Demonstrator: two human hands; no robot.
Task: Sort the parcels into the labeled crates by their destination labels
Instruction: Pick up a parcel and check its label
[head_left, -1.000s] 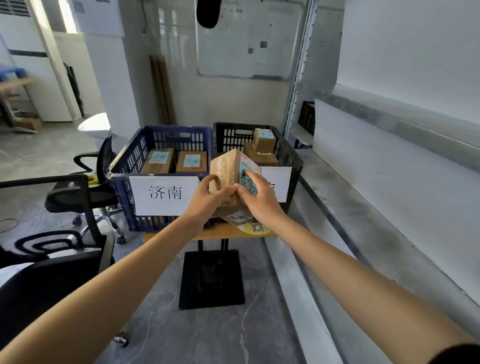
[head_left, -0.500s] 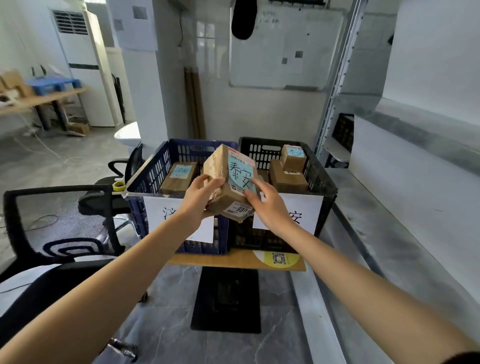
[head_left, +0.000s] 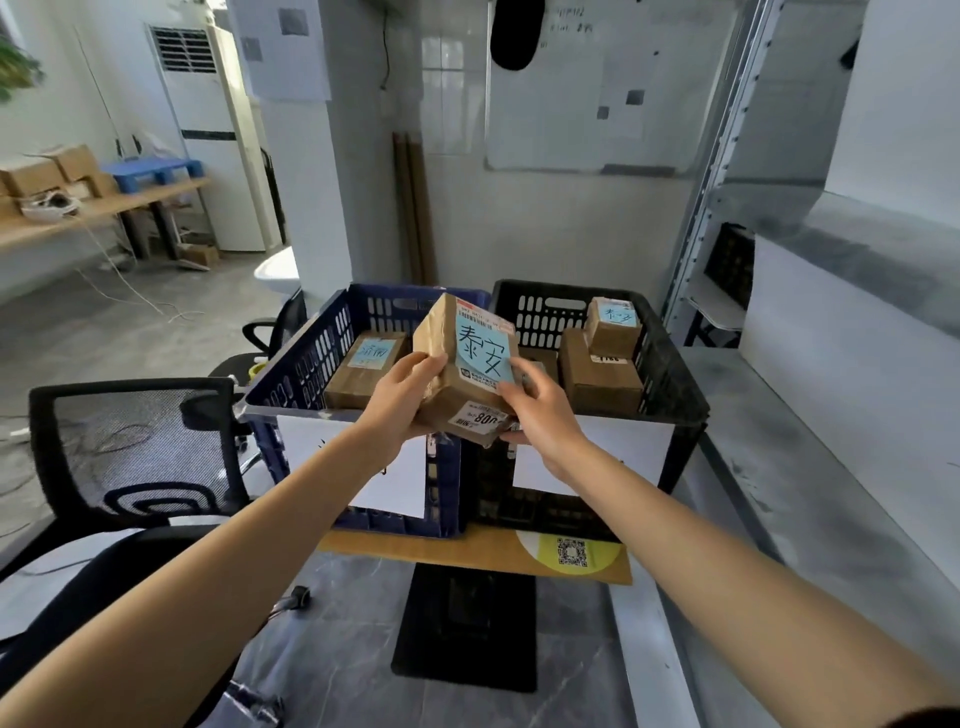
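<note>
Both hands gripping parcel (head_left: 470, 371) at centre frame: left hand (head_left: 402, 392) closed on its 9 o'clock side, right hand (head_left: 540, 410) curled round 4 o'clock corner. I judge: carry toward 1 o'clock, lower level into black crate (head_left: 670, 364), free floor beside stacked boxes (head_left: 602, 358). Parcel: brown carton, taped, blue label 泰安, tilted above seam between blue crate (head_left: 291, 379) and black one.

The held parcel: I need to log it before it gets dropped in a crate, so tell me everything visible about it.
The held parcel is a small brown cardboard box, taped, tilted with one corner up. A light blue label handwritten 泰安 covers its facing side; white printed stickers sit above and below. The left hand and right hand grip its sides above the crates' front rims.
</note>
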